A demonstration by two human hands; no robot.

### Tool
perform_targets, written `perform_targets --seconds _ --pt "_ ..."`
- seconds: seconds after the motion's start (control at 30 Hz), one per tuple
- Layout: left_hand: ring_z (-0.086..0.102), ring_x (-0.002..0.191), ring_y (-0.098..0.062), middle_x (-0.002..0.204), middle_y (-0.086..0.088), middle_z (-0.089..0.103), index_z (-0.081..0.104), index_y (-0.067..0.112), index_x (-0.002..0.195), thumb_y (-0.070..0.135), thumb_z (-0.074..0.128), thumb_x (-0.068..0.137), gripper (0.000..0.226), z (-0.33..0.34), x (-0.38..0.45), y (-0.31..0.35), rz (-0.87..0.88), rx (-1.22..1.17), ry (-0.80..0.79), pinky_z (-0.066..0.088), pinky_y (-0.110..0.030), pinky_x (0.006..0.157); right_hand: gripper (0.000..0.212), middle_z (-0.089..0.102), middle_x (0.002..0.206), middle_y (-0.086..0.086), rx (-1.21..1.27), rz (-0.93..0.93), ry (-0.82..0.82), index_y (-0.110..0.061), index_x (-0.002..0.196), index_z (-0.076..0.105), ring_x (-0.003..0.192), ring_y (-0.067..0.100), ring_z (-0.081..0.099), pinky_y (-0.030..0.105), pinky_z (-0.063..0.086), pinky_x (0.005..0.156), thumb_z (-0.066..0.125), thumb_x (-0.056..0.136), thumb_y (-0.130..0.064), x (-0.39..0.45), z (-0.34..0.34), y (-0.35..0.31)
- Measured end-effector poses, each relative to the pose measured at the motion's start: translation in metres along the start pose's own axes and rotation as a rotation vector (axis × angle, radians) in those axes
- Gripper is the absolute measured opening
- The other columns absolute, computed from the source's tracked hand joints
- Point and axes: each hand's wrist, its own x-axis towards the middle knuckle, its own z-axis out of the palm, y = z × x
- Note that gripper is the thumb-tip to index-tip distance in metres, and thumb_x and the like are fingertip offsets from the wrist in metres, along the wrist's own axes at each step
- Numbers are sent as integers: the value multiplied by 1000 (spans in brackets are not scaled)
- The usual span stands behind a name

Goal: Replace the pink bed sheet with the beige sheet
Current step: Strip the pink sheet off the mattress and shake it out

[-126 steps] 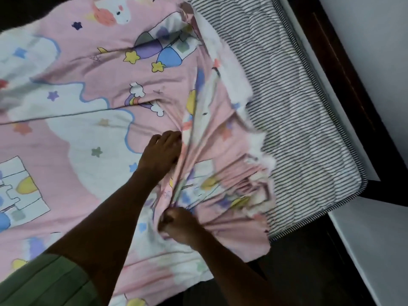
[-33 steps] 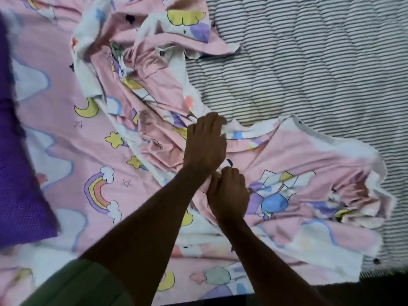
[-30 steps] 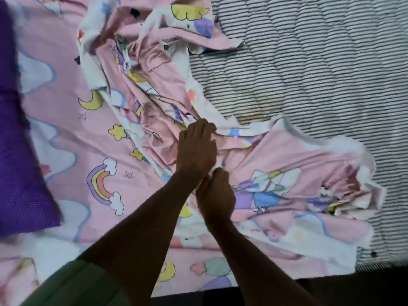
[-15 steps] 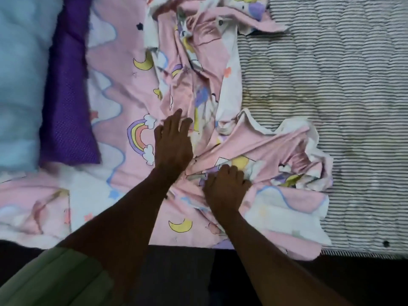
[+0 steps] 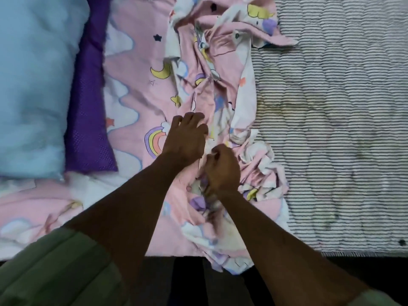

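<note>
On pink sheet (image 5: 136, 89): right hand (image 5: 223, 167) fisted.

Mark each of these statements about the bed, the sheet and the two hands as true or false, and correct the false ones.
1. The right hand grips bunched folds of the pink sheet. True.
2. The striped mattress is bare on the right side. True.
3. The beige sheet is already spread over the mattress. False: no beige sheet is in view.
4. The left hand holds the purple pillow. False: it rests on the pink sheet, apart from that pillow.
5. A light blue pillow lies at the far left. True.
</note>
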Motion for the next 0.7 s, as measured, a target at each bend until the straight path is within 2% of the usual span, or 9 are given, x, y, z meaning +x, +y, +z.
perform_targets --seconds 0.1,0.17,0.27,0.33,0.4,0.47,0.53,0.63,0.7 --pt "43 138 -32 155 -9 46 67 18 121 24 47 85 42 1 31 -23 143 -6 16 32 -46 104 65 60 121 18 -53 -30 65 -6 131 59 116 38 53 45 41 100 67 76 -38 33 21 -5" --pt "37 146 -31 163 -11 35 60 17 135 26 42 85 54 0 51 -45 199 15 -18 32 -48 108 75 60 118 19 -75 27 58 -5 129 61 114 38 53 46 40 98 61 68 -48 44 51 -16" --pt "24 153 -26 167 -9 26 53 19 141 34 50 94 49 -3 71 -82 252 148 -207 23 -49 116 58 57 111 15 201 113 -61 -7 121 60 102 32 58 46 48 91 63 73 -39 34 91 -64" --pt "37 143 -28 153 -8 46 58 17 132 39 46 97 44 -1 78 -107 228 268 -278 23 -48 117 50 62 116 16 258 32 -354 -11 122 59 101 33 62 43 51 90 66 79 -36 28 107 -108" --pt "52 127 -30 133 -6 60 62 18 127 38 46 93 42 -2 82 -127 71 424 -394 27 -48 115 22 68 104 19 179 -152 -546 -4 105 68 93 36 67 40 55 80 65 86 -14 37 113 -137" --pt "56 124 -32 130 -7 63 62 18 128 36 45 93 43 -7 91 -138 -71 616 -599 27 -53 114 14 74 88 14 199 -196 -485 -5 89 75 77 27 71 39 60 73 63 87 -13 55 115 -143" --pt "62 112 -36 121 -8 68 67 17 121 31 43 94 39 -16 103 -146 -151 662 -726 33 -57 104 26 76 102 5 243 -17 -266 -15 103 78 92 19 72 29 54 88 63 85 -25 80 113 -136" --pt "68 99 -33 107 -8 71 68 13 110 21 54 91 25 -23 133 -162 -110 465 -490 45 -43 89 42 70 112 10 192 77 84 -8 120 69 104 29 65 28 43 92 67 79 -18 124 103 -115" --pt "65 107 -33 114 -10 69 63 15 112 21 53 92 24 -24 158 -161 119 326 -280 42 -40 96 49 65 109 14 139 52 103 -3 121 65 102 32 61 28 39 90 65 75 -20 154 92 -113"
